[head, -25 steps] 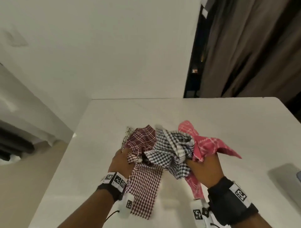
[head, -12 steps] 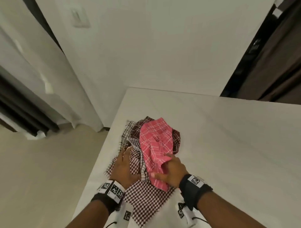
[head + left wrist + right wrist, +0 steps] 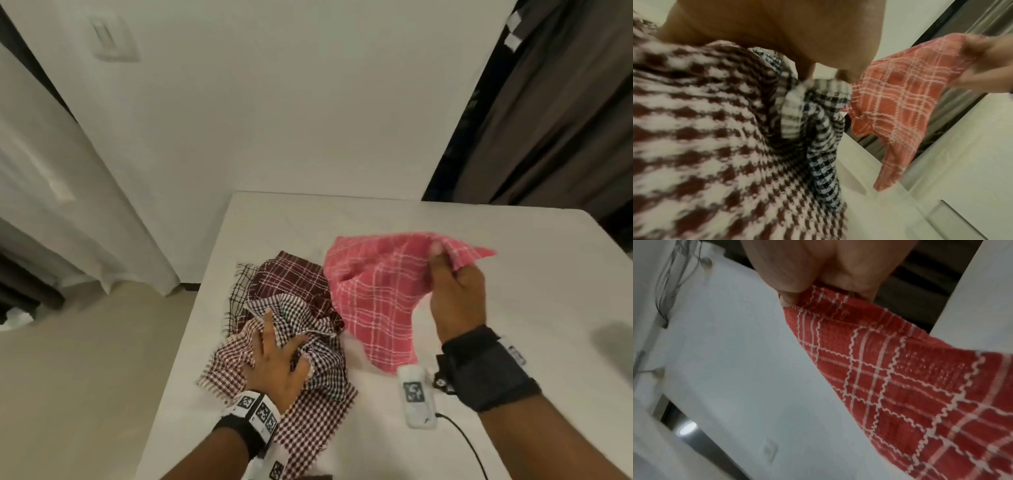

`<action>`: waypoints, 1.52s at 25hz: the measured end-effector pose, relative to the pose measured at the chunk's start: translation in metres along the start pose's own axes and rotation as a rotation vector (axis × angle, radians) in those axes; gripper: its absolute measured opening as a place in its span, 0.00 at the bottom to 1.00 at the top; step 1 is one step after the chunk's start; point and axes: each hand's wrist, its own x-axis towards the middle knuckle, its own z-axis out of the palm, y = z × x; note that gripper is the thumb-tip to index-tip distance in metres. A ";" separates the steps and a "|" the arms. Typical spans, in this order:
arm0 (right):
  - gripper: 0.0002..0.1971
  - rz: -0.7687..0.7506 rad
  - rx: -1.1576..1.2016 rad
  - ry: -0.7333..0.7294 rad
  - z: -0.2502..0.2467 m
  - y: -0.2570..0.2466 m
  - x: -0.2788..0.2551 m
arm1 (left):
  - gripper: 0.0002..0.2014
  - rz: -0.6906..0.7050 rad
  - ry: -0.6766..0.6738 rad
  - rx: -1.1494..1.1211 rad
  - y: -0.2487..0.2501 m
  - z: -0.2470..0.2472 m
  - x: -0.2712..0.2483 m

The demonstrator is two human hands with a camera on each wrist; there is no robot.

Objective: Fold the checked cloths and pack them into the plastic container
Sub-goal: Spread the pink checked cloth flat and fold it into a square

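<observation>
A pink checked cloth (image 3: 376, 298) hangs above the white table (image 3: 513, 291). My right hand (image 3: 442, 257) pinches its upper edge between thumb and fingers, as the right wrist view shows for the hand (image 3: 818, 293) and the cloth (image 3: 900, 378). My left hand (image 3: 274, 349) lies on a crumpled pile at the table's left side and grips a bunched black-and-white checked cloth (image 3: 322, 370). The left wrist view shows the black-and-white cloth (image 3: 824, 129) gathered under the fingertips (image 3: 807, 76). A red-and-white checked cloth (image 3: 308, 421) and a maroon one (image 3: 291, 277) lie beneath. No plastic container shows.
The pile sits close to the table's left edge (image 3: 191, 325), where the floor drops away. A blurred grey shape (image 3: 616, 339) lies at the right border. Bare tabletop stretches behind and right of the cloths. A wall and dark curtains (image 3: 548, 120) stand behind.
My right hand has lifted the pink cloth off the pile and carried it right and up. My left hand has stayed on the pile. The head view has swung back rightward.
</observation>
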 end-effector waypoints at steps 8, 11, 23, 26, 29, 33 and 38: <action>0.10 0.015 -0.044 0.070 -0.070 0.001 -0.016 | 0.38 -0.065 0.059 0.181 -0.008 -0.003 0.061; 0.10 0.052 -0.054 0.096 -0.081 0.013 -0.027 | 0.36 -0.154 0.120 0.158 -0.030 -0.022 0.073; 0.07 0.002 -0.314 -0.359 -0.077 0.014 -0.026 | 0.46 0.346 0.202 -0.219 0.101 -0.073 0.035; 0.14 -0.029 -0.342 -0.572 -0.073 0.001 -0.021 | 0.35 0.777 -0.054 -0.424 0.195 -0.103 0.008; 0.04 -0.100 -0.355 -0.675 -0.079 -0.008 -0.011 | 0.15 0.817 -0.078 -0.419 0.228 -0.112 0.007; 0.08 -0.096 -0.420 -0.667 -0.115 0.007 0.013 | 0.07 0.700 0.177 -0.444 0.238 -0.131 0.022; 0.07 -0.053 -0.648 -0.617 -0.203 0.033 0.070 | 0.06 0.531 0.424 -0.347 0.245 -0.174 0.043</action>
